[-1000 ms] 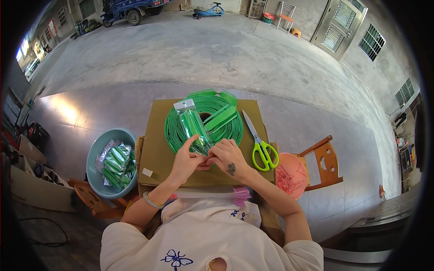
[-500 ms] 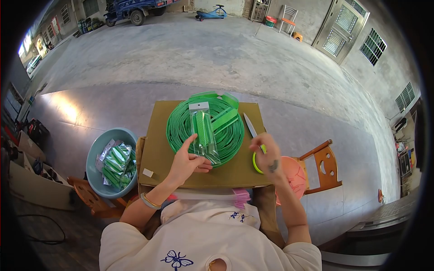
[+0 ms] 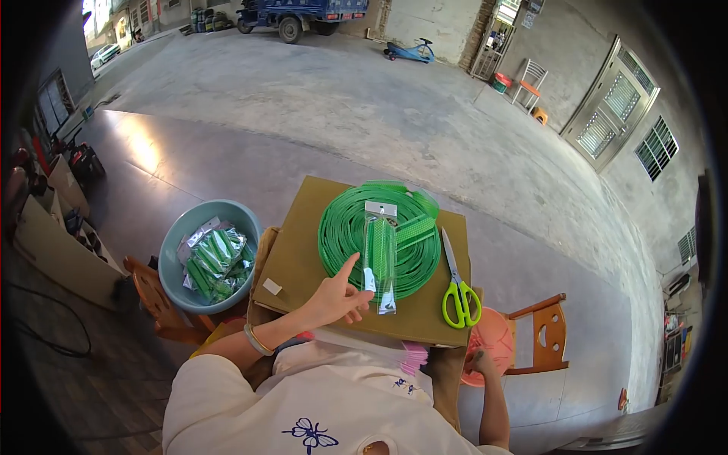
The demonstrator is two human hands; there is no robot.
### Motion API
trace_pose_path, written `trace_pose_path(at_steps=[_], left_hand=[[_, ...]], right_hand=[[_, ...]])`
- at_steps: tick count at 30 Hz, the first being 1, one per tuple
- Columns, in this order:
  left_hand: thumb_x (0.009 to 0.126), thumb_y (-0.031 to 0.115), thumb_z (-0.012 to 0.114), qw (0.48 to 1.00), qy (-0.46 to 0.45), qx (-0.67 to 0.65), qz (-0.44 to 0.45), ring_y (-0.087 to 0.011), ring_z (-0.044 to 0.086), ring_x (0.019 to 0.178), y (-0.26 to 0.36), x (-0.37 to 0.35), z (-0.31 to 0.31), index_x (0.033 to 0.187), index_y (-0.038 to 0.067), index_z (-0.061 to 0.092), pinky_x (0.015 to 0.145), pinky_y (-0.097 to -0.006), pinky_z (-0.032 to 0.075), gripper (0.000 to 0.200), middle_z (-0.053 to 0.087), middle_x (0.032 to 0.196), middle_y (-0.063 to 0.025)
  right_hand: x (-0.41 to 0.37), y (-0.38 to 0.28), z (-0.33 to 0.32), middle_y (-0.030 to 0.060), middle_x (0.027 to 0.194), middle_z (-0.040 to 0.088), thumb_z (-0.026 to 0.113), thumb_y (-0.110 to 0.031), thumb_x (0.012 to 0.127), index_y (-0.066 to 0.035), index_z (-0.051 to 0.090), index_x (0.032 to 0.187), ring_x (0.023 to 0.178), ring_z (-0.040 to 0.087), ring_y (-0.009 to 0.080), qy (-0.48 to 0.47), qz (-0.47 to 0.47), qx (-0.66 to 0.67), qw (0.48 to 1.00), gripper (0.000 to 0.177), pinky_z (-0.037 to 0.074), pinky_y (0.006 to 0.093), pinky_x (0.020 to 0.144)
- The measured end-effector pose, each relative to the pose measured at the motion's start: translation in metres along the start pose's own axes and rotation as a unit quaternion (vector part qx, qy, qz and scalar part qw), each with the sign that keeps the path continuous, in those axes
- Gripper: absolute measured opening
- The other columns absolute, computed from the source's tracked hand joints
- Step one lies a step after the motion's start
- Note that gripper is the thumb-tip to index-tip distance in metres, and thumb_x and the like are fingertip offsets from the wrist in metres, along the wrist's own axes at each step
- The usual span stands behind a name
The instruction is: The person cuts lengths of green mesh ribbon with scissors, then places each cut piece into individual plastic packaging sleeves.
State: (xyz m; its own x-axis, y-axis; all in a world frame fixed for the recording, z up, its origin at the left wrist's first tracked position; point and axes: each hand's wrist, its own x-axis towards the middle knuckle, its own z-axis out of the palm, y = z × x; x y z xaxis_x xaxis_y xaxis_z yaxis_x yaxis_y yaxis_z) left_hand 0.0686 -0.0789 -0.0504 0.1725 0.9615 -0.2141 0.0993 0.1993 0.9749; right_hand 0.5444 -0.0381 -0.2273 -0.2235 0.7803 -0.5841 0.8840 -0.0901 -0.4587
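Observation:
My left hand (image 3: 337,298) lies beside a clear plastic packet (image 3: 381,258), index finger stretched out and thumb near the packet's lower left edge. Inside the packet is a folded green patterned strip, and a white header tops it. The packet rests on a big coil of green strap (image 3: 341,243), laid flat on a brown cardboard box (image 3: 296,227). At the box's right side are scissors (image 3: 459,299) with yellow-green handles. Lower right, my right hand (image 3: 482,365) is over a coral plastic basin (image 3: 497,334) with thin red pieces in it; its fingertips are hidden.
A blue basin (image 3: 170,262) of filled packets (image 3: 216,262) stands left, by a wooden chair (image 3: 152,296). Another wooden chair (image 3: 547,334) is at the right. Pink-ended clear bags (image 3: 413,356) lie at my lap. A small white piece (image 3: 272,287) sits on the box.
My right hand has moved from beside the scissors down to the coral basin. The packet now lies straighter, and my left hand has shifted off its front to its left side. The view has turned.

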Motion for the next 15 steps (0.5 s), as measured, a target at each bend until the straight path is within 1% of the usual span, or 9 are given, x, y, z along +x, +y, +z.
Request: trace_pose_path(at_steps=[2, 4, 5, 7, 8, 10, 12, 14, 15], left_hand=[[0.088, 0.022, 0.057, 0.998, 0.045, 0.040, 0.030, -0.0154, 0.061, 0.054, 0.001, -0.002, -0.004, 0.141, 0.007, 0.008, 0.049, -0.0252, 0.049, 0.074, 0.063, 0.071, -0.0095], [0.089, 0.024, 0.056, 0.991, 0.088, 0.082, 0.058, -0.0128, 0.058, 0.049, 0.002, -0.004, -0.009, 0.140, 0.007, 0.017, 0.046, -0.0239, 0.047, 0.067, 0.062, 0.066, -0.0079], [0.089, 0.022, 0.055, 0.987, 0.105, 0.096, 0.069, -0.0122, 0.057, 0.048, 0.001, -0.004, -0.010, 0.139, 0.007, 0.021, 0.045, -0.0240, 0.046, 0.062, 0.062, 0.065, -0.0076], [0.090, 0.019, 0.054, 0.979, 0.134, 0.124, 0.094, -0.0109, 0.055, 0.045, -0.002, -0.002, -0.013, 0.136, 0.006, 0.030, 0.043, -0.0241, 0.044, 0.054, 0.061, 0.063, -0.0069], [0.089, 0.019, 0.053, 0.974, 0.144, 0.140, 0.104, -0.0138, 0.055, 0.047, -0.004, -0.001, -0.014, 0.134, 0.007, 0.033, 0.046, -0.0260, 0.044, 0.050, 0.060, 0.063, -0.0075], [0.088, 0.017, 0.052, 0.965, 0.156, 0.172, 0.122, -0.0195, 0.056, 0.050, -0.008, 0.000, -0.016, 0.129, 0.009, 0.040, 0.050, -0.0297, 0.044, 0.043, 0.059, 0.063, -0.0088], [0.086, 0.012, 0.053, 0.937, 0.187, 0.236, 0.178, -0.0205, 0.057, 0.055, -0.012, 0.002, -0.016, 0.123, 0.009, 0.046, 0.053, -0.0296, 0.045, 0.038, 0.059, 0.068, -0.0086], [0.084, 0.009, 0.054, 0.913, 0.204, 0.278, 0.216, -0.0209, 0.057, 0.059, -0.013, 0.004, -0.016, 0.118, 0.009, 0.051, 0.055, -0.0296, 0.046, 0.035, 0.058, 0.073, -0.0082], [0.083, 0.007, 0.055, 0.907, 0.208, 0.288, 0.226, -0.0208, 0.057, 0.061, -0.012, 0.004, -0.015, 0.117, 0.008, 0.052, 0.055, -0.0298, 0.047, 0.034, 0.057, 0.076, -0.0078]], right_hand=[[-0.007, -0.017, 0.003, 0.0095, 0.061, 0.065, 0.067, -0.006, 0.061, 0.002, 0.068, 0.072, 0.053, 0.062, 0.0140, -0.049, -0.006, -0.004, 0.999, 0.013, 0.050, 0.0266, 0.050], [0.004, 0.004, 0.000, 0.0106, 0.069, 0.066, 0.067, -0.005, 0.064, 0.003, 0.068, 0.078, 0.059, 0.063, 0.0144, -0.103, -0.043, 0.067, 0.992, 0.017, 0.051, 0.0269, 0.054], [0.006, 0.002, -0.003, 0.0112, 0.072, 0.067, 0.066, -0.005, 0.065, 0.004, 0.068, 0.081, 0.062, 0.064, 0.0147, -0.129, -0.061, 0.103, 0.984, 0.019, 0.052, 0.0271, 0.057], [0.000, -0.016, -0.015, 0.0118, 0.078, 0.067, 0.065, -0.005, 0.069, 0.005, 0.066, 0.088, 0.067, 0.064, 0.0161, -0.134, 0.031, 0.135, 0.981, 0.022, 0.054, 0.0280, 0.061], [-0.011, -0.030, -0.028, 0.0121, 0.081, 0.067, 0.064, -0.006, 0.071, 0.006, 0.065, 0.091, 0.069, 0.065, 0.0168, -0.134, 0.079, 0.152, 0.976, 0.023, 0.054, 0.0284, 0.063], [-0.031, -0.047, -0.058, 0.0127, 0.080, 0.066, 0.062, -0.007, 0.075, 0.006, 0.064, 0.093, 0.070, 0.065, 0.0186, -0.021, 0.071, 0.078, 0.994, 0.022, 0.055, 0.0290, 0.066], [-0.044, -0.036, -0.089, 0.0146, 0.082, 0.066, 0.059, -0.008, 0.079, 0.008, 0.062, 0.094, 0.069, 0.066, 0.0206, 0.052, 0.018, 0.251, 0.966, 0.022, 0.056, 0.0292, 0.066], [-0.088, -0.084, -0.124, 0.0172, 0.081, 0.065, 0.056, -0.009, 0.084, 0.009, 0.062, 0.091, 0.072, 0.066, 0.0216, 0.129, -0.021, 0.331, 0.935, 0.021, 0.056, 0.0302, 0.066], [-0.099, -0.088, -0.134, 0.0177, 0.082, 0.065, 0.055, -0.010, 0.086, 0.009, 0.061, 0.091, 0.071, 0.066, 0.0222, 0.161, -0.052, 0.384, 0.908, 0.021, 0.056, 0.0303, 0.067]])
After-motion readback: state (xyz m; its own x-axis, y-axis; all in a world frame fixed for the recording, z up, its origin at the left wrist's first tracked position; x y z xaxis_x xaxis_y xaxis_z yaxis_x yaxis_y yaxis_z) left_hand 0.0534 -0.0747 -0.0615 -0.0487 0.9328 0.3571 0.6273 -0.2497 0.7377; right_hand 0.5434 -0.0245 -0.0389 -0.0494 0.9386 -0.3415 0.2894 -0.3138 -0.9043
